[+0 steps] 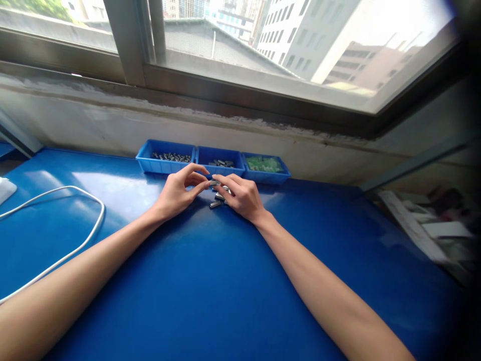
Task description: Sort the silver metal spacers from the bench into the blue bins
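Note:
Both my hands meet over the blue table, at a small silver piece (214, 183) whose exact kind is too small to tell. My left hand (182, 189) has its thumb tip at the left end of this piece, with the index finger raised above it. My right hand (242, 195) pinches the other end between thumb and fingers, partly covering it. Under the right fingers lie several small black-and-silver oblong pieces (215, 204) in a loose pile, partly hidden by that hand.
Behind my hands, three blue bins stand in a row: a left bin (140, 159) with many small metal parts, a middle bin (240, 168) with oblong pieces, a right bin (280, 178) with green-tinted bags. A white cable (101, 215) curves across the table's left side, below the window.

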`<state>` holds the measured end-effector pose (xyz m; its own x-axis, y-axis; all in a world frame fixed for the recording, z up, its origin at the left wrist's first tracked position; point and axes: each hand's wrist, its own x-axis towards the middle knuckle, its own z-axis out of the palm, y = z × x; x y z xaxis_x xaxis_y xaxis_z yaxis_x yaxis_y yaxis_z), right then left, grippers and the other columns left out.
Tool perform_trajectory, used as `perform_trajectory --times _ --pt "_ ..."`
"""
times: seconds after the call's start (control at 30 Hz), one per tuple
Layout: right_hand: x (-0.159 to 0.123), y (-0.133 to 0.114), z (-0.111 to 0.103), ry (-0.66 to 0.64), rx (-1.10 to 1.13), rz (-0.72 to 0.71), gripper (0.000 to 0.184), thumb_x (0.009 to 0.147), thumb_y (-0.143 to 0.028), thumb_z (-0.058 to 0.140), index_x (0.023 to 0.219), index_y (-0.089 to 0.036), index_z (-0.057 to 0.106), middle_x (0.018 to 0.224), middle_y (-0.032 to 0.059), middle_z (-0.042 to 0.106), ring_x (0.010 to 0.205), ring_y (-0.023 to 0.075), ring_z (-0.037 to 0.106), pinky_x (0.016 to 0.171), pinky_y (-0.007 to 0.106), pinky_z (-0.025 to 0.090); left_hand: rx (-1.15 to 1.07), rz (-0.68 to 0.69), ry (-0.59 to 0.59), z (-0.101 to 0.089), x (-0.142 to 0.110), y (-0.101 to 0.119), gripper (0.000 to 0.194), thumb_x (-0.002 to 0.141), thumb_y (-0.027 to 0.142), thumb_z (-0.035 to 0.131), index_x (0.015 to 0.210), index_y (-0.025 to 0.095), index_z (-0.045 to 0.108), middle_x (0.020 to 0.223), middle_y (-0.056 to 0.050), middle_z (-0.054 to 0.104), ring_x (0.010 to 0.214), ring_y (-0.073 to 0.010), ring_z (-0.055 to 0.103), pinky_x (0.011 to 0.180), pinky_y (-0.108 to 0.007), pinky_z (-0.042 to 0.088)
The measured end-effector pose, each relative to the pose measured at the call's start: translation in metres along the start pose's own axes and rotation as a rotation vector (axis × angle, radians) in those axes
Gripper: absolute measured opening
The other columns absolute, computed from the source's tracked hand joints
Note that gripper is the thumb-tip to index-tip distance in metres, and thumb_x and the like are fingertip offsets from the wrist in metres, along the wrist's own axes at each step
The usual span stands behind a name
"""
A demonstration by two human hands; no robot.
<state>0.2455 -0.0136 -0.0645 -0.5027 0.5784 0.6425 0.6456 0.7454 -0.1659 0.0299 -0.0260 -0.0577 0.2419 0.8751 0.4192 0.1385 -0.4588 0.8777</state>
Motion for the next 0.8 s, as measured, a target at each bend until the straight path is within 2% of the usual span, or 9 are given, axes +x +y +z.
perform_trajectory --times 0.13,0.23,0.3,0.37,0.47,0.53,0.6,0.7,0.8 --pt "0.000 0.000 0.000 -0.008 0.026 -0.030 0.028 0.103 -0.034 0.052 0.118 -0.019 0.071 0.100 0.0062 0.076 0.084 0.0152 0.071 0.075 0.025 0.052 0.034 0.003 -0.002 0.001 0.000 -0.002 0.036 0.091 0.047 0.068 0.114 0.020 0.061 0.094 -0.006 0.077 0.088 -0.0205 0.075 0.085 -0.032 0.059" --pt "0.000 0.002 0.001 0.059 0.043 0.029 0.027 0.102 -0.034 0.054 0.116 -0.020 0.072 0.099 0.0060 0.076 0.079 0.0151 0.070 0.074 0.025 0.052 0.107 0.017 0.028 0.001 0.001 -0.003 0.031 0.094 0.046 0.063 0.112 0.020 0.062 0.094 -0.005 0.076 0.088 -0.0196 0.074 0.084 -0.031 0.058" --pt "0.000 0.004 0.002 0.160 0.040 0.146 0.027 0.102 -0.036 0.054 0.114 -0.021 0.072 0.097 0.0055 0.076 0.072 0.0147 0.067 0.073 0.027 0.052 0.193 0.050 0.035 0.001 0.001 -0.003 0.027 0.095 0.044 0.062 0.108 0.020 0.062 0.090 -0.004 0.073 0.083 -0.0175 0.071 0.079 -0.029 0.056" --pt "0.001 0.007 0.002 0.277 0.029 0.295 0.029 0.101 -0.041 0.055 0.112 -0.021 0.073 0.092 0.0048 0.076 0.065 0.0148 0.063 0.071 0.028 0.052 0.308 0.126 -0.015 0.001 0.000 -0.002 0.025 0.093 0.042 0.065 0.104 0.019 0.064 0.088 -0.003 0.070 0.078 -0.0157 0.067 0.074 -0.027 0.054" --pt "0.003 0.012 0.002 0.403 0.026 0.491 0.034 0.099 -0.047 0.055 0.109 -0.020 0.073 0.085 0.0046 0.075 0.060 0.0158 0.062 0.067 0.030 0.052 0.470 0.267 -0.205 0.001 -0.003 -0.002 0.025 0.089 0.042 0.071 0.100 0.019 0.068 0.095 -0.005 0.068 0.084 -0.0173 0.064 0.077 -0.028 0.052" --pt "0.004 0.015 0.002 0.416 0.037 0.572 0.037 0.098 -0.050 0.055 0.107 -0.020 0.074 0.083 0.0049 0.075 0.060 0.0169 0.064 0.066 0.030 0.052 0.535 0.325 -0.322 0.002 -0.004 -0.004 0.025 0.090 0.042 0.070 0.099 0.019 0.070 0.101 -0.007 0.067 0.092 -0.0196 0.064 0.083 -0.030 0.052" --pt "0.005 0.017 0.002 0.386 0.053 0.615 0.038 0.097 -0.051 0.055 0.107 -0.020 0.075 0.079 0.0043 0.075 0.061 0.0178 0.065 0.066 0.030 0.051 0.560 0.348 -0.371 0.003 -0.005 -0.007 0.022 0.093 0.041 0.067 0.099 0.019 0.070 0.102 -0.007 0.067 0.095 -0.0206 0.063 0.086 -0.032 0.052" --pt "0.005 0.017 0.002 0.358 0.083 0.634 0.037 0.096 -0.050 0.056 0.108 -0.021 0.076 0.076 0.0033 0.075 0.060 0.0180 0.066 0.066 0.030 0.051 0.544 0.348 -0.381 0.003 -0.004 -0.010 0.020 0.098 0.036 0.060 0.098 0.019 0.071 0.100 -0.007 0.068 0.096 -0.0203 0.062 0.087 -0.032 0.052" --pt "0.005 0.016 0.002 0.364 0.089 0.631 0.038 0.097 -0.050 0.055 0.107 -0.020 0.075 0.077 0.0042 0.075 0.060 0.0180 0.066 0.064 0.030 0.051 0.515 0.317 -0.344 0.002 -0.002 -0.011 0.018 0.098 0.034 0.061 0.099 0.019 0.070 0.098 -0.006 0.069 0.092 -0.0188 0.064 0.084 -0.030 0.052"
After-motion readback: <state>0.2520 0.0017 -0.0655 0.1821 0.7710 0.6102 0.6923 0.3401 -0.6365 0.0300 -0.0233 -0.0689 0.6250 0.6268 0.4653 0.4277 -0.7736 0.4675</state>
